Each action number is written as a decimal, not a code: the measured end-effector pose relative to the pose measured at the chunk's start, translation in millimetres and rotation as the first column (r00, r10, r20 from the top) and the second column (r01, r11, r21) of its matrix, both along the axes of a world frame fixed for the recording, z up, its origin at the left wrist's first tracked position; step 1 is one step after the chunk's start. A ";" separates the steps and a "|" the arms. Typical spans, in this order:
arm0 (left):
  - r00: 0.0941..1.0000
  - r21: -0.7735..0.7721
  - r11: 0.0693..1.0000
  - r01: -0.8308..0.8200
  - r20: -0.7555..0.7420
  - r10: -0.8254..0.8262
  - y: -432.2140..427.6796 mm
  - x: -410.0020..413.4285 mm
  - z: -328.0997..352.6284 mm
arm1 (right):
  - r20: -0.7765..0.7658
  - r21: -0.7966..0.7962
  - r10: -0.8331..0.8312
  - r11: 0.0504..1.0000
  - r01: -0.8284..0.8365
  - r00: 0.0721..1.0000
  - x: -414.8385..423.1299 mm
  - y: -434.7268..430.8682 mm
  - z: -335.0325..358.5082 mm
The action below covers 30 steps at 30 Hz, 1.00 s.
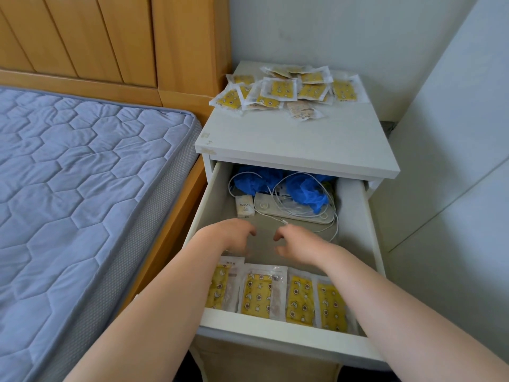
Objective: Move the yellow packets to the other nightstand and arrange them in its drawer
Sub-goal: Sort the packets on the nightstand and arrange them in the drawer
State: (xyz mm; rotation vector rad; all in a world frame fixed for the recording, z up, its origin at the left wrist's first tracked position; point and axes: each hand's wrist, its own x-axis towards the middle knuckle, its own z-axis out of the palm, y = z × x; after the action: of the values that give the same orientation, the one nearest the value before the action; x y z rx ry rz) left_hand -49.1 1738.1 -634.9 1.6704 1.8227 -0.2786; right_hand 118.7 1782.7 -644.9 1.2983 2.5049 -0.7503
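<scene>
Both hands are held inside the pulled-out white drawer (275,325) of the white nightstand (297,144), side by side but apart. The left hand (234,237) is kept half open, fingers loosely bent downward, and nothing is gripped by it. The right hand (300,242) is shaped likewise and is empty. Whether the drawer floor is touched cannot be told. Both forearms are stretched forward over a row of four yellow patterned packets in clear wrappers (260,295), laid flat along the drawer's front wall. A loose pile of similar yellow packets (281,91) is seen on the nightstand top, toward its back. Blue crumpled plastic (305,191) and white cables (278,188) are lodged at the drawer's rear.
</scene>
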 end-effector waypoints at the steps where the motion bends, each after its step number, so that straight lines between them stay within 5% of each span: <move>1: 1.000 0.046 0.999 -0.001 0.008 0.001 0.9 1.5 4.9 | -0.006 0.048 0.010 0.999 -0.010 1.000 1.7 0.1 7.2; 7: 0.998 0.324 0.945 -0.036 0.065 0.016 10.7 8.3 49.5 | -0.130 0.260 0.007 0.965 0.027 0.991 9.3 14.3 53.3; 16: 0.959 0.697 0.661 -0.279 0.240 0.152 51.7 -0.1 101.2 | -0.365 0.482 0.024 0.860 0.167 0.931 5.2 55.5 108.8; 23: 0.938 0.641 0.692 -0.332 0.147 0.314 100.4 -25.8 89.7 | -0.437 0.208 -0.272 0.897 0.390 0.857 -9.6 117.0 107.5; 30: 0.879 0.594 0.730 -0.337 -0.078 0.470 145.2 -46.5 81.6 | -0.434 0.277 -0.288 0.859 0.431 0.854 -28.7 165.9 100.7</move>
State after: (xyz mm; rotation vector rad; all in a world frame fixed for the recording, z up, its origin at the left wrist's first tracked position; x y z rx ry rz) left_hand -95.6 1883.3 -553.2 1.5747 2.5731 0.3214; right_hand 90.0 1948.5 -544.1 1.9777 2.8357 -0.6798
